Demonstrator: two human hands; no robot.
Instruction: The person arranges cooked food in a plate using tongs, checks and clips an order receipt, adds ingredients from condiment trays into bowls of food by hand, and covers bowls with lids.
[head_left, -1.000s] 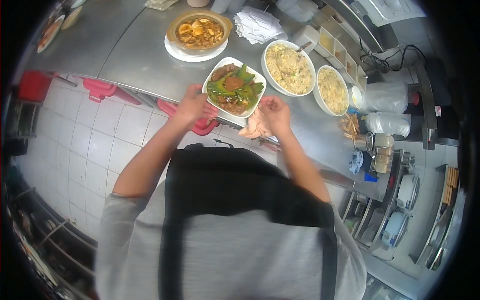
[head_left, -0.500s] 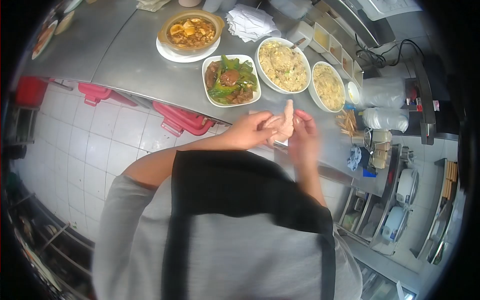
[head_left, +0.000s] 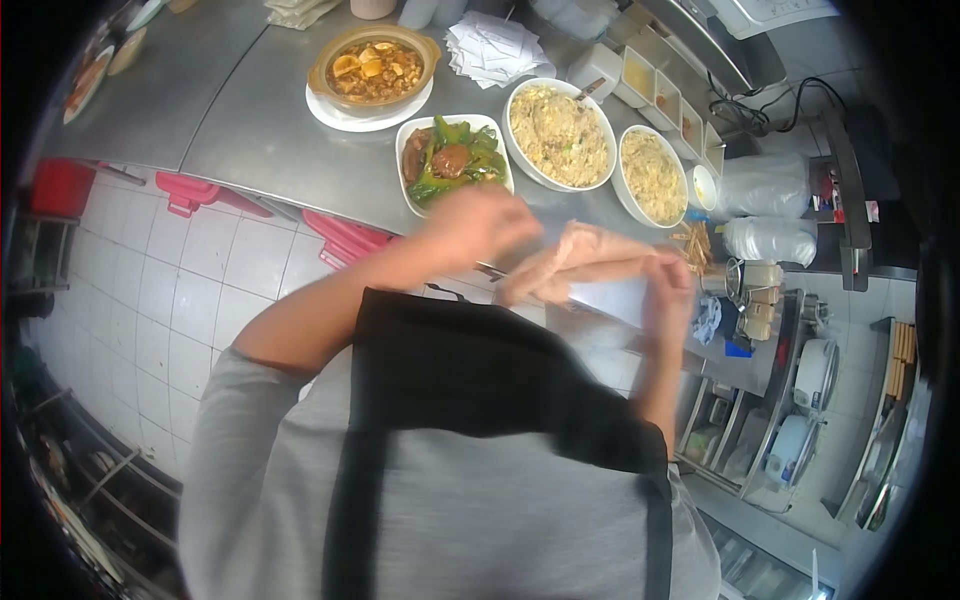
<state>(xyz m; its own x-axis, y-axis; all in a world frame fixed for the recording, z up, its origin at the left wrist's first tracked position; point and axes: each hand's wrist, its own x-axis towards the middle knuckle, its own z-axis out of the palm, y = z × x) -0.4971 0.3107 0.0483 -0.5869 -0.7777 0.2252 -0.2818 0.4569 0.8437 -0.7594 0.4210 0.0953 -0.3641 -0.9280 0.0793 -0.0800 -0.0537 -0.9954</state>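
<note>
A thin, limp pale-pink piece (head_left: 590,255), which looks like plastic film, stretches out in front of my apron. At its right end, the fingers of my right hand (head_left: 668,280) are closed on it. My left hand (head_left: 485,228) is up at the left of the piece, over the front edge of the square dish. Motion smears its fingers, and whether they touch the film I cannot tell. Just beyond that hand lies the white square dish (head_left: 408,190) of green peppers and brown meat.
A clay pot (head_left: 428,78) of tofu sits on a white plate (head_left: 335,115). A large bowl of fried rice (head_left: 560,135) and a smaller rice bowl (head_left: 652,175) stand at the right. Behind are paper slips (head_left: 495,48). Red lidded bins (head_left: 345,235) sit under the steel counter (head_left: 280,130).
The pink piece was bunched between both hands; now it is drawn out wide. My left hand has moved up and left, my right hand to the right.
</note>
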